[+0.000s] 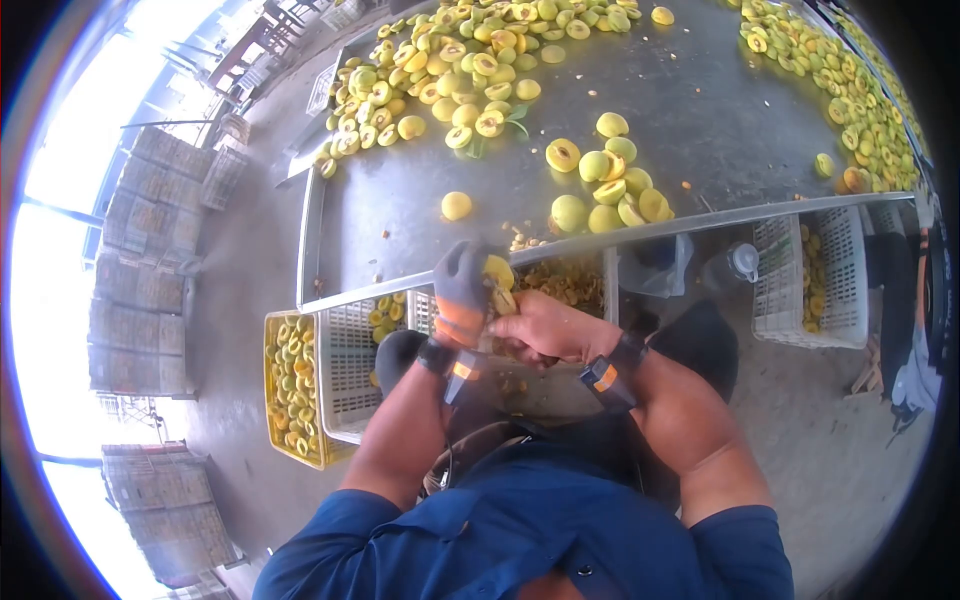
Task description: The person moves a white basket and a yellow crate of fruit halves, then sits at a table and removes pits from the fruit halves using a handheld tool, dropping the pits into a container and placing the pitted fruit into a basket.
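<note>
My left hand [461, 290], in a grey and orange work glove, is closed around a yellow peach half [498, 271] at the table's front edge. Just below and to the right, my bare right hand [548, 328] is curled with its thumb up against the fruit. Its fingers wrap round something mostly hidden; a small dark end shows beneath the fist. On the metal table [390, 235], a lone peach half [456, 206] lies ahead of my left hand. A small group of peach halves [605, 190] sits farther right, near the edge.
Large heaps of peach halves [485, 65] cover the far table and its right side. Below the edge stands a crate of scraps [565, 285]. A yellow crate [322, 458] and white crate [345, 372] are at left; another white crate [848, 265] and a jug [742, 262] at right.
</note>
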The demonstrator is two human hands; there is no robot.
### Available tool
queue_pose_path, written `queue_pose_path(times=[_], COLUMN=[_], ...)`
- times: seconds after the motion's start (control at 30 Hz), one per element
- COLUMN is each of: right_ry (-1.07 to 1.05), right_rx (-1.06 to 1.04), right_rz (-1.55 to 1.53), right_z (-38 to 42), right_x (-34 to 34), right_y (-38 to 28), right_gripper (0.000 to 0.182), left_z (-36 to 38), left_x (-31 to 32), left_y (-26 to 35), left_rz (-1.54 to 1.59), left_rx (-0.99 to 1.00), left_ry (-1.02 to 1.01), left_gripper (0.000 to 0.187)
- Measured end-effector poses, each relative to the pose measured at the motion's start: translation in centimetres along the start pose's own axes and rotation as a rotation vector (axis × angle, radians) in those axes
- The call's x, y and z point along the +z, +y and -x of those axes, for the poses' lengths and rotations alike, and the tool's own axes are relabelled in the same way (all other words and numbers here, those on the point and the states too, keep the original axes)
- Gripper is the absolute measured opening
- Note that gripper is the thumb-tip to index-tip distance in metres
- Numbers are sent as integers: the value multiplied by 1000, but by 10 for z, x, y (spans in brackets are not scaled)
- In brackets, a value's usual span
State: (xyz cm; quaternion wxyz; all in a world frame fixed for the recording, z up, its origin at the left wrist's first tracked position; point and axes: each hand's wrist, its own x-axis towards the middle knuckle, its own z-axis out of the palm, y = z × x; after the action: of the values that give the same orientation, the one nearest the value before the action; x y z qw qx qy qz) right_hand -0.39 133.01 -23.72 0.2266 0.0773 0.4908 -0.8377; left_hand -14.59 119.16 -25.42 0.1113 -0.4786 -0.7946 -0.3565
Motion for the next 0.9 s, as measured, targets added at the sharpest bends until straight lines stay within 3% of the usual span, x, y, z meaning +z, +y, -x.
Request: queue_pose_path(times=[0.13,0.23,0.33,0.37,0.47,0.53,0.6,0.67,0.77,0.87,0.9], right_ry=[-123,-178,-152,-142,-4,78,116,112,126,169,201], right_rx=[69,74,94,89,143,187,223,207,107,1,-8], right_rz=[-131,-121,-66,-44,83,80,-18,-5,-17,29,55], right_z=[4,5,8,8,9,8,3,4,-3,-10,-9], right_x=[12,17,17,14,10,6,0,-1,-3,-2,1], right_y=[4,5,-6,-2,4,17,42,44,40,27,18], right_gripper=[12,13,15,16,20,22,25,27,25,23,23], left_z=[-4,-3,3,-2,18,40,61,93,91,54,31], left_x=[-21,-26,-23,-40,-62,-102,-132,-168,-178,-130,-107], left_y=[7,20,-15,-9,-67,-75,-112,-148,-149,-160,-153], left_rz=[109,563,18,7,457,-366,511,202,-601,-345,-248], left_rx=[136,-308,-71,-92,-652,-297,-892,-1070,-1052,-758,-701], left_ry=[-108,-204,-32,-32,122,136,596,495,122,320,244], left_gripper=[43,43,39,39,40,28,19,19,32,42,45])
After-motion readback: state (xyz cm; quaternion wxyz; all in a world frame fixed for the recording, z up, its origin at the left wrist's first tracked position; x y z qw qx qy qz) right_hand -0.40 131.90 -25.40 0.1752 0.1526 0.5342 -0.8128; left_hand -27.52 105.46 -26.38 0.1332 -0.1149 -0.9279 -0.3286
